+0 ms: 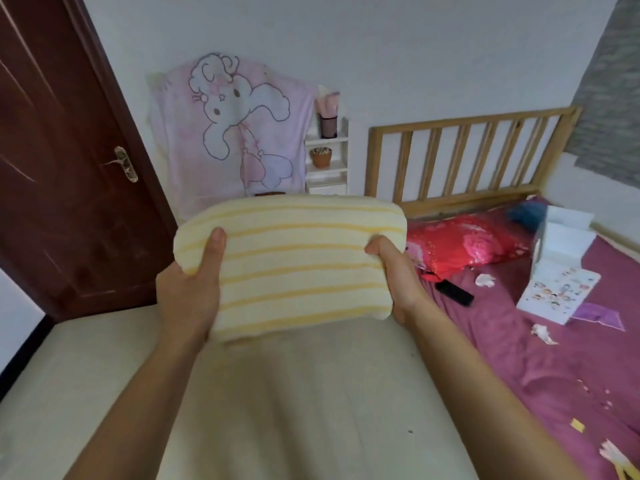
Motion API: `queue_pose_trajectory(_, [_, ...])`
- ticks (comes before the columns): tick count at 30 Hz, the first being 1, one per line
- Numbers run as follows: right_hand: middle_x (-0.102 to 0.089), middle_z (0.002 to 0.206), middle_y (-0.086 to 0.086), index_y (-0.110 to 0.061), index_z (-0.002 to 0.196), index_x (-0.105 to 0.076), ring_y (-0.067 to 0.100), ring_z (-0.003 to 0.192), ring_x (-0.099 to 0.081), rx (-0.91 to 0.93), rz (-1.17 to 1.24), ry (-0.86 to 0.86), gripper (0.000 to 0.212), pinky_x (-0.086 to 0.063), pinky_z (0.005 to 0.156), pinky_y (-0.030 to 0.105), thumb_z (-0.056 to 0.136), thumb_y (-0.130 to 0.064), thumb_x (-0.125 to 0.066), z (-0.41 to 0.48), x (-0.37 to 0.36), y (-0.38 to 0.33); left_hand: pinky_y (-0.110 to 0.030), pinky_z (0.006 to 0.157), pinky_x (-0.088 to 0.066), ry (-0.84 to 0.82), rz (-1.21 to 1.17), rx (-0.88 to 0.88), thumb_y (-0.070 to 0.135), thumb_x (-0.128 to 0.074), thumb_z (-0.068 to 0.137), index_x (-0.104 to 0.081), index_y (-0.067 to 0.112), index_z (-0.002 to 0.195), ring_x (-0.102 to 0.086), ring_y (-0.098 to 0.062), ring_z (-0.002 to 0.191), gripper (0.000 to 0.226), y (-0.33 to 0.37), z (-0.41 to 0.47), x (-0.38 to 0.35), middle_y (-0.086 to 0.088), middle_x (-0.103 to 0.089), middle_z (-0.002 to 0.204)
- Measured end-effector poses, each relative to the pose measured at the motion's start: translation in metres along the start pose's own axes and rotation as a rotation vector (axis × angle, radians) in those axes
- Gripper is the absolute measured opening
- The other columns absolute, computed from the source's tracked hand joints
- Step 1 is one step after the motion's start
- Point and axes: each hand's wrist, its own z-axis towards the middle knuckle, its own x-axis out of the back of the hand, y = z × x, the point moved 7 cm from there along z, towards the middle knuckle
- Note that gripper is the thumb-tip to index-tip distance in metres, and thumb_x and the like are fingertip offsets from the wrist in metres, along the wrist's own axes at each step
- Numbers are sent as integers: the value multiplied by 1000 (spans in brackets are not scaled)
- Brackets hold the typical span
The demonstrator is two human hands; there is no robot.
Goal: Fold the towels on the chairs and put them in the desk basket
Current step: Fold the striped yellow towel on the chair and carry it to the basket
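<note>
A folded cream towel with yellow stripes (294, 265) is held in the air in front of me, above a pale beige surface (277, 410). My left hand (194, 289) grips its left edge with the thumb on top. My right hand (398, 278) grips its right edge, thumb on top as well. The towel is a thick, compact rectangle. No basket and no chair is visible in this view.
A dark wooden door (69, 168) stands at the left. A pink cartoon cloth (235, 133) hangs at the back beside a small white shelf (327, 161). To the right is a wooden-framed bed (467, 150) with a purple sheet (554, 358), red pillow (467, 244), papers and scraps.
</note>
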Motion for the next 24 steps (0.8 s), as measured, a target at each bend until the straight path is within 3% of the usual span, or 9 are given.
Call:
queue_pose_trajectory(3, [-65, 116, 23, -17, 117, -66, 45, 105, -65, -31, -39, -27, 57, -55, 80, 52, 66, -43, -67, 93, -55, 8, -18, 67, -46, 44, -25, 6, 57, -68, 82, -68, 27, 83, -59, 8, 76, 30, -14, 94, -7, 19, -66, 81])
queue_pose_trajectory(5, [-67, 113, 22, -17, 113, -67, 41, 104, -66, -39, -57, -48, 54, -55, 84, 57, 65, -42, -67, 138, -83, 14, -22, 71, -47, 53, -31, 13, 57, -68, 83, -66, 28, 79, -60, 7, 77, 29, -24, 141, -13, 18, -66, 82])
queue_pose_trajectory(7, [-68, 96, 15, -14, 108, -66, 32, 91, -67, -20, -40, -70, 46, -56, 79, 47, 68, -35, -63, 187, -114, 19, -24, 73, -49, 56, -54, 18, 56, -69, 82, -67, 28, 77, -62, 3, 78, 29, -41, 196, -18, 16, -68, 82])
queue_pose_trajectory(9, [-67, 92, 9, -15, 109, -66, 28, 87, -66, -22, -31, -94, 46, -53, 75, 41, 68, -35, -63, 236, -148, 28, -25, 71, -51, 57, -76, 38, 57, -70, 81, -67, 28, 78, -65, -1, 79, 30, -59, 254, -24, 13, -69, 83])
queue_pose_trajectory(12, [-68, 95, 11, -15, 110, -65, 30, 92, -67, -35, -51, -88, 50, -56, 74, 41, 66, -39, -63, 319, -203, 49, -22, 67, -48, 54, -86, 63, 57, -69, 81, -66, 26, 84, -63, -1, 80, 31, -89, 355, -36, 14, -67, 85])
queue_pose_trajectory(14, [-71, 105, 15, -18, 114, -66, 33, 99, -69, -65, -75, -65, 51, -58, 80, 48, 68, -40, -63, 373, -231, 62, -26, 74, -49, 45, -57, 81, 59, -68, 81, -68, 24, 92, -64, -6, 84, 37, -109, 420, -47, 14, -67, 88])
queue_pose_trajectory(18, [-73, 106, 13, -24, 108, -69, 34, 99, -70, -121, -137, -8, 39, -57, 87, 54, 72, -38, -63, 460, -253, 90, -34, 88, -48, -36, 35, 169, 65, -65, 80, -68, 23, 106, -62, -18, 94, 50, -158, 525, -85, 7, -65, 94])
queue_pose_trajectory(21, [-74, 100, 12, -27, 100, -70, 33, 94, -71, -157, -176, 52, 26, -58, 84, 54, 76, -35, -63, 520, -253, 117, -33, 87, -46, -119, 60, 255, 68, -65, 78, -61, 28, 99, -62, -18, 96, 45, -202, 581, -122, 9, -64, 97])
queue_pose_trajectory(24, [-75, 101, 11, -27, 102, -71, 34, 96, -70, -217, -185, 74, 37, -60, 82, 52, 68, -39, -65, 600, -260, 152, -37, 88, -51, -149, 142, 311, 75, -60, 76, -64, 30, 87, -65, -19, 92, 47, -243, 647, -160, 10, -67, 91])
